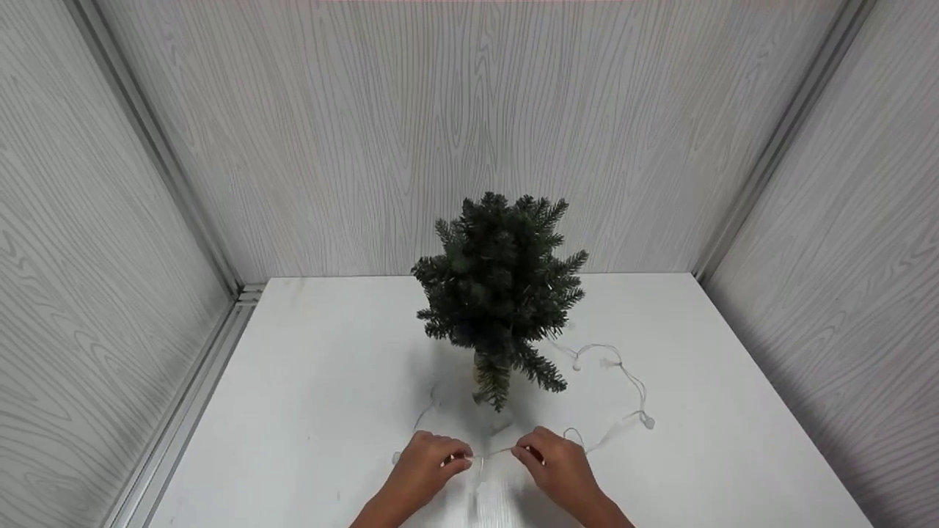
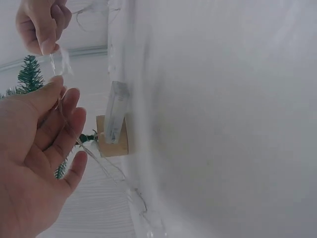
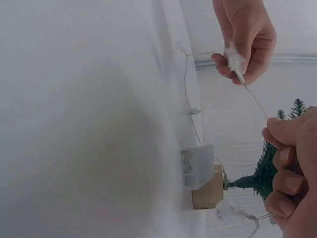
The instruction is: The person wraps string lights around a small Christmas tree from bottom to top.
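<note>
A string of fairy lights [image 1: 501,450] on thin clear wire stretches between my two hands, close over the table. My left hand [image 1: 429,463] pinches the wire between thumb and forefinger; a white star-shaped light [image 3: 234,57] shows at its fingertips. Part of the wire runs across the left palm in the left wrist view. With thumb and forefinger, my right hand [image 1: 559,466] pinches the wire a short way to the right. A small artificial Christmas tree [image 1: 499,271] stands upright just beyond both hands, on a wooden block base [image 3: 208,193].
A clear battery box [image 3: 199,166] appears in front of the base in the right wrist view. More light string [image 1: 642,396] loops over the white table [image 1: 293,396] to the tree's right. Grey wood-grain panels [image 1: 330,147] enclose the back and sides.
</note>
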### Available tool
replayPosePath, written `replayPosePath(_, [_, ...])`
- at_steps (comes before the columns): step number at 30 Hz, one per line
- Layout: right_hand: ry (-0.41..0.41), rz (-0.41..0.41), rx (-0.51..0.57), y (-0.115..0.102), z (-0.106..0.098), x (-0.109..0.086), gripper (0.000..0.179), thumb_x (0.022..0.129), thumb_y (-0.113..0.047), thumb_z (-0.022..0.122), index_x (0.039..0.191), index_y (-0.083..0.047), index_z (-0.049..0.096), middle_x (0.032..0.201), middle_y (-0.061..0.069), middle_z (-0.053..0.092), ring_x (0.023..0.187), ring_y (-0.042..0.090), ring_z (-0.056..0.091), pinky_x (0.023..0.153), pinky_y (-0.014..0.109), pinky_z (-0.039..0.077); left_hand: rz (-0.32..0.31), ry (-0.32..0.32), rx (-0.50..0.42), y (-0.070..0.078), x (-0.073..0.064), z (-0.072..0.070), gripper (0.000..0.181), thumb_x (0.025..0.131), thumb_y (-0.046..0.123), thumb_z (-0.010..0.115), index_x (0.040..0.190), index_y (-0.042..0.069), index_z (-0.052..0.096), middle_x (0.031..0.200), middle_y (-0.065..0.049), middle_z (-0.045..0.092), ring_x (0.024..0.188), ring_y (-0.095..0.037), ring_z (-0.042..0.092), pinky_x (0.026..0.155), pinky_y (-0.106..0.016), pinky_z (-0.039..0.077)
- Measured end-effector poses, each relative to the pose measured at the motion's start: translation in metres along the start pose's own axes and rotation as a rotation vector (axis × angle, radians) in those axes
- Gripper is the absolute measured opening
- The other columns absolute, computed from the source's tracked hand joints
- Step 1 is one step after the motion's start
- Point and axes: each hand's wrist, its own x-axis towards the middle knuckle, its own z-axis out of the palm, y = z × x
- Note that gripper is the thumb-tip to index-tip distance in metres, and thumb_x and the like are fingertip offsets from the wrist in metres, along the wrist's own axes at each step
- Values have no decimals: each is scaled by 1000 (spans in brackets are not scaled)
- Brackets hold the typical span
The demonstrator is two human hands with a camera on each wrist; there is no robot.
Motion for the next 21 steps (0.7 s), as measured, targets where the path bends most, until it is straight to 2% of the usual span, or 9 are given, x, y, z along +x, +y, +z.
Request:
replayPosePath(3, [59,14,-17,3,-7,1,7,93,-27,74,88,-23,71,73,-16,52,61,-7,42,53,17,39,-5,29,43,-2,0,-6,6,93,23,73,95,20,78,85,17,72,72,5,58,85,-42,45])
replayPosePath(6, [124,3,-41,7,-13,2,8,90,-23,77,87,-22,70,72,-17,50,60,-6,41,52,15,38,-14,48,27,-4,0,-13,5,93,23,73,92,21,77,84,17,71,73,4,58,87,-44,45])
replayPosePath(13, [292,-92,-53,16,-27,5,16,85,-10,81,86,-19,68,72,-14,49,61,-6,41,52,10,35,-61,49,8,-9,-2,-20,9,94,33,72,87,28,74,79,21,66,73,-1,47,84,-39,44])
replayPosePath(18, [384,-112,-31,21,-41,8,17,85,-5,80,89,-17,68,72,-12,50,62,-5,43,52,11,36,-113,36,-13,-12,-7,-22,11,93,38,72,86,30,74,80,22,66,79,-12,52,86,-40,42])
replayPosePath(21, [423,-130,-37,24,-49,10,22,82,0,81,88,-16,68,72,-12,50,62,-4,42,52,11,36,-118,46,-23,-12,-9,-25,13,93,42,70,86,31,73,82,22,66,82,-13,51,87,-41,41])
